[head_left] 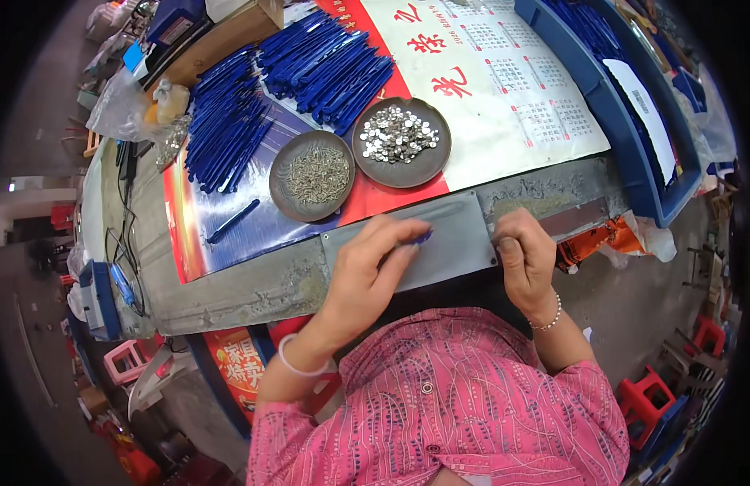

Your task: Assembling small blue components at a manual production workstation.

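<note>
My left hand [375, 261] is over the grey metal plate [460, 223] at the bench's near edge. Its fingers are bent around a small dark blue piece [423, 238], of which only a bit shows at the fingertips. At the plate's right end, my right hand [524, 257] is curled closed, and whatever it may hold is hidden. Just beyond the plate stand two round dark dishes. One dish [279, 197] holds thin metal pins [317, 174]; the other dish [436, 166] holds small shiny silver discs [398, 134].
Long blue strips lie in a left pile [225, 121] and a far pile [326, 69]. A single blue strip [232, 221] lies apart, left of the dishes. A blue crate [581, 97] with more strips stands at right. A calendar sheet [504, 138] covers part of the bench.
</note>
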A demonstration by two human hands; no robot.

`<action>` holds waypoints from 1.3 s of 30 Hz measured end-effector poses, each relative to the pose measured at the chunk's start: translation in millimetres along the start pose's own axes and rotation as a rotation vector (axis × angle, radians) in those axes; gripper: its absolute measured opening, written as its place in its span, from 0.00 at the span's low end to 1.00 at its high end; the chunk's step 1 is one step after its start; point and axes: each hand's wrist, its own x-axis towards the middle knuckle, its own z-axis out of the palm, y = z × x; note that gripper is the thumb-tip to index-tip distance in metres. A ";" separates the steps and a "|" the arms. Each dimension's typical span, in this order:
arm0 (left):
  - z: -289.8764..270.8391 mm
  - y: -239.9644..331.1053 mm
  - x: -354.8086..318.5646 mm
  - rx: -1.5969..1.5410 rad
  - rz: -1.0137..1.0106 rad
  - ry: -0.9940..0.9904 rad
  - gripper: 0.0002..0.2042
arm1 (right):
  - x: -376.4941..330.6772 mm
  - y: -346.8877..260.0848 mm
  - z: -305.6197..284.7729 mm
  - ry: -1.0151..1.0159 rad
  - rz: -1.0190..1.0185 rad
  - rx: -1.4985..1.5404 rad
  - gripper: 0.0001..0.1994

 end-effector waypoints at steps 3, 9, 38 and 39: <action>7.9 -6.1 23.5 0.137 0.041 -0.019 0.10 | -5.9 3.4 0.5 0.118 0.027 0.050 0.10; 16.1 -10.6 41.8 0.425 0.108 -0.127 0.09 | -3.8 9.6 0.0 0.072 -0.002 0.030 0.11; -6.8 -21.5 3.4 0.140 0.106 0.001 0.13 | 7.5 -28.9 15.3 -0.102 0.064 0.108 0.04; -9.6 -20.5 -2.7 0.071 0.147 0.004 0.13 | 9.6 -31.5 21.0 -0.130 0.034 0.117 0.05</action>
